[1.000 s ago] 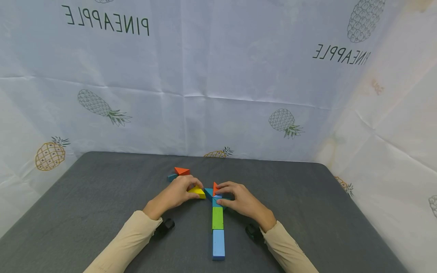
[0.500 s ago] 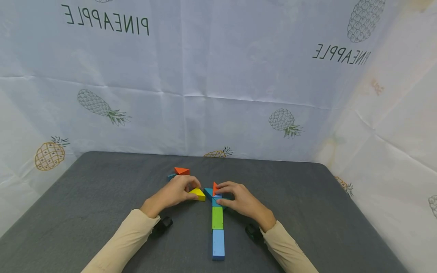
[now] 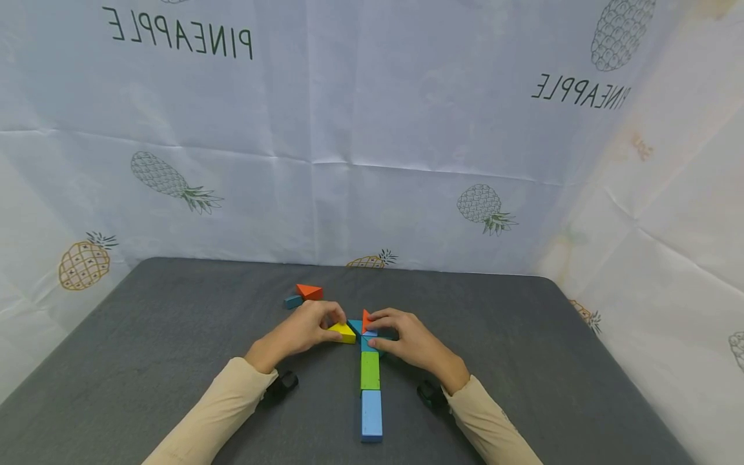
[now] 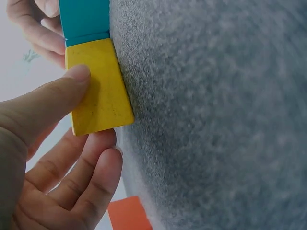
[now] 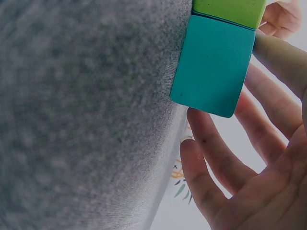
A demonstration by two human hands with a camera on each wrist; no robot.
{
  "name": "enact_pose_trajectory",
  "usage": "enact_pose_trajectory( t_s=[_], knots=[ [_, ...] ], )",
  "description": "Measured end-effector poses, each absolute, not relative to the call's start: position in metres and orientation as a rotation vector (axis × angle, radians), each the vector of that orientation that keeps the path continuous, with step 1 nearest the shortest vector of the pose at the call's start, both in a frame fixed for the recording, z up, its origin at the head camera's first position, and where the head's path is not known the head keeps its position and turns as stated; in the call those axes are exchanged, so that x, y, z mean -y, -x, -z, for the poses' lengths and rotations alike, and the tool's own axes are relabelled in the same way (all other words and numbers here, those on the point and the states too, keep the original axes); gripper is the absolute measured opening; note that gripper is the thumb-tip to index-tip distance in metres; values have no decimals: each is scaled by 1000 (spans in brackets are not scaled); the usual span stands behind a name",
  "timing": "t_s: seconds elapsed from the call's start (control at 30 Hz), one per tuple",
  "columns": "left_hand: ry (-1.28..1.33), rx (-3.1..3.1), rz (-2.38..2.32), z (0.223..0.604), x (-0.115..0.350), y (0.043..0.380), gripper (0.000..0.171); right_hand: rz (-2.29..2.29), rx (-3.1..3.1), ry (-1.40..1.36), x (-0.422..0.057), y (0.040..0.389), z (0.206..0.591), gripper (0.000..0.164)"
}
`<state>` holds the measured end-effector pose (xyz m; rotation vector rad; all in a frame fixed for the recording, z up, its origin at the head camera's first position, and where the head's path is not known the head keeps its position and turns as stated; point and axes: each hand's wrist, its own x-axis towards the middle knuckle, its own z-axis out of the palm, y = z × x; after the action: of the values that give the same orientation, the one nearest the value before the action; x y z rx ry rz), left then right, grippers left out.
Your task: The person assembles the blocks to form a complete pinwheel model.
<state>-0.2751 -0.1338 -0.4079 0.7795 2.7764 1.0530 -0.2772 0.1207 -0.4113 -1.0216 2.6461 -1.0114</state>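
My left hand [image 3: 306, 327] pinches a yellow triangular block [image 3: 344, 334] between thumb and fingers, low over the table. In the left wrist view the yellow block's end meets a teal block [image 4: 86, 19]. My right hand [image 3: 414, 337] curls round the head of a row of blocks, thumb on the near side and fingers on the far side, by an upright orange-red triangle [image 3: 365, 321]. The right wrist view has a teal block [image 5: 213, 64] within this hand's fingers. Below it in the row lie a green block [image 3: 370, 370] and a light-blue block [image 3: 372, 413].
An orange-red triangular block [image 3: 310, 292] and a small dark-blue block [image 3: 293, 301] lie behind my left hand. The dark grey table [image 3: 203, 323] ends at a white curtain [image 3: 395, 116] printed with pineapples.
My left hand has shifted slightly right with the yellow block, bringing it up against the teal one. The right hand and the row have stayed in place.
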Motion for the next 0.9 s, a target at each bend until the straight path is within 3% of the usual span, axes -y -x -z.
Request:
enact_pose_trajectory(
  t_s=[0.9],
  knots=[
    [-845, -2778, -1085, 410, 127, 273, 10, 1021, -2638, 1050, -121, 279, 413, 34]
  ],
)
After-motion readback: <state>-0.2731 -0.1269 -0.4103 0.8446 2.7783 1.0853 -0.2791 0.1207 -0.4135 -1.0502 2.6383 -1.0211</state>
